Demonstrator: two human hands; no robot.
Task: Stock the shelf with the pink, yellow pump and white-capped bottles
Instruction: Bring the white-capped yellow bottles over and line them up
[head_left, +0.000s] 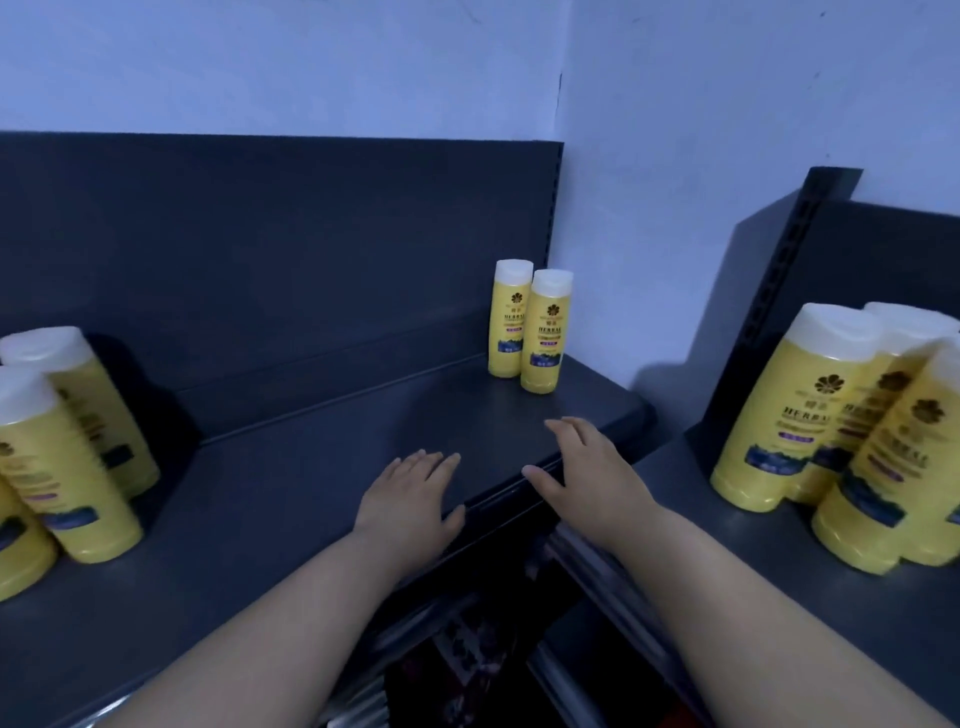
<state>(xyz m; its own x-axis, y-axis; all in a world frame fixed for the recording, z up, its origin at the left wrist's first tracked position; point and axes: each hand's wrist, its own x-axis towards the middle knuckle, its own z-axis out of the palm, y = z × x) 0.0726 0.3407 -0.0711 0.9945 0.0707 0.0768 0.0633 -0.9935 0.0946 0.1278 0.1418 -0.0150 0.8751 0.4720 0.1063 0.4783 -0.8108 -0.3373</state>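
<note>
Two yellow white-capped bottles (527, 327) stand upright together at the far right corner of the dark shelf (291, 483). My left hand (410, 499) lies flat on the shelf near its front edge, fingers apart, holding nothing. My right hand (587, 467) hovers at the shelf's front edge, fingers spread, also holding nothing. Both hands are well short of the two bottles. A group of the same yellow bottles (57, 447) stands at the shelf's left end. No pink or pump bottles are in view.
A second dark shelf (779, 597) on the right carries several more yellow white-capped bottles (841, 426). A dark back panel (260, 234) rises behind the main shelf, with a pale wall above. Lower shelves with mixed goods (467, 670) show between my arms.
</note>
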